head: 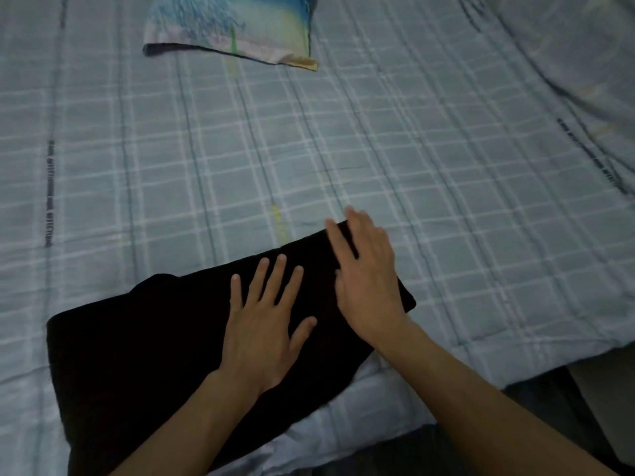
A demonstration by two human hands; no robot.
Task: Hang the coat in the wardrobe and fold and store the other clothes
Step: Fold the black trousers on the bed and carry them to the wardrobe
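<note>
Black cloth [137,355] lies folded at lower centre on the sheet [446,201]. Both hands press flat on it, fingers straight, grasping nothing: left hand [264,324] mid-cloth, right hand [367,280] at its right end. Smoothing outward should set the crease. The bed edge runs close at lower right; open sheet spreads above, up to the pillow [233,25].

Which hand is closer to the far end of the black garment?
The right hand, fingertips at the far edge of the black garment; the left hand lies flat on its middle.
</note>
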